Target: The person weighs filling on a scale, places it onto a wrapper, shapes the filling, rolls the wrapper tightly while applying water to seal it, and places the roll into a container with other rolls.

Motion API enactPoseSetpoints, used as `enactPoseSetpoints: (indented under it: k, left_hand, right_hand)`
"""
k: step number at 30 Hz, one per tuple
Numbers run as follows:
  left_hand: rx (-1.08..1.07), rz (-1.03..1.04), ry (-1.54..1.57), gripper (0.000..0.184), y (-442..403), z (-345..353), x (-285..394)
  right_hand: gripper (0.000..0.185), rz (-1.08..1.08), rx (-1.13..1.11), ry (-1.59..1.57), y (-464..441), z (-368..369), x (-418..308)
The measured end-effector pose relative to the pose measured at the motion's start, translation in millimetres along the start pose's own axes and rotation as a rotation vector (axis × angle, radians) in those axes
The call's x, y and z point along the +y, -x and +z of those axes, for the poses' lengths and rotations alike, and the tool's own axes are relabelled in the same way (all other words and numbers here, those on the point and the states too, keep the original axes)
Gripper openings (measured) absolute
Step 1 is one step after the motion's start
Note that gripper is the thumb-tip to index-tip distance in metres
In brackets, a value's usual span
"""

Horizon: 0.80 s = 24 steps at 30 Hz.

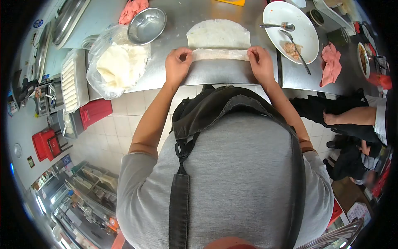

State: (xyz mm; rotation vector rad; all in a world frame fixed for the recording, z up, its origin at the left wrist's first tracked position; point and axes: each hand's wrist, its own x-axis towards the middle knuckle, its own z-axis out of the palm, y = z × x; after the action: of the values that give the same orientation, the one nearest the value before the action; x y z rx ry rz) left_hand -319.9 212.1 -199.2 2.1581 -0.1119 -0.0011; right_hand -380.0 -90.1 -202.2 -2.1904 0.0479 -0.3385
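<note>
A pale round wrapper sheet [218, 34] lies on the steel table, its near edge folded into a long thin roll [220, 54]. My left hand [179, 63] pinches the roll's left end between thumb and finger. At the right end, my right hand [260, 62] pinches the roll the same way. To the left, a stack of pale wrappers [120, 65] rests in a clear plastic bag, with a metal bowl [147, 26] just above it. A white oval plate [271, 14] on the right holds two spoons and some pinkish filling [291, 50].
A white tray of several finished rolls [69, 85] stands at the table's left edge. Pink cloths lie at the upper left [132, 11] and right [330, 64]. A dish [363, 61] sits farther right. Other people [352, 116] are at the right, below the table edge.
</note>
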Motion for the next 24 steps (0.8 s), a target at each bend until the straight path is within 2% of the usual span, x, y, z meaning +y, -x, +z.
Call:
enactPoseSetpoints:
  k: [3, 7, 9, 13, 15, 19, 21, 22, 24]
  left_hand:
    - [-0.064, -0.074, 0.068, 0.009, -13.5, 2.1, -0.3]
    - [-0.109, -0.092, 0.032, 0.009, -27.1, -3.3, 3.4]
    - [-0.182, -0.030, 0.055, 0.009, -31.9, -3.2, -2.8]
    - [-0.238, -0.024, -0.114, 0.013, -29.8, -3.5, 3.4]
    - [-0.180, 0.127, -0.288, 0.017, -26.2, -2.2, 3.2]
    - [-0.191, 0.192, -0.310, 0.019, -21.3, -5.6, 5.2]
    - [-0.040, 0.352, -0.360, 0.021, -15.1, -8.3, 7.5]
    - [-0.032, 0.350, -0.359, 0.021, -12.6, -9.3, 10.4]
    - [-0.073, 0.576, -0.190, 0.031, -5.1, -8.4, 17.5]
  right_hand:
    - [0.010, 0.108, 0.003, -0.140, -12.3, 4.1, 8.0]
    - [0.009, 0.196, -0.084, -0.072, -29.1, -4.8, 2.6]
    - [0.011, 0.211, -0.252, 0.033, -35.9, -8.3, 3.0]
    - [0.016, 0.157, -0.295, 0.052, -41.2, -7.4, 9.0]
    - [0.021, 0.059, -0.293, 0.059, -41.3, -3.8, 17.3]
    - [0.021, 0.120, -0.354, 0.155, -36.4, -13.4, 1.0]
    - [0.019, -0.177, -0.132, 0.264, -27.7, -18.7, -7.6]
    - [0.019, -0.184, -0.135, 0.265, -23.8, -19.1, -10.2]
    - [0.031, -0.424, -0.162, 0.240, -11.6, -15.4, -13.4]
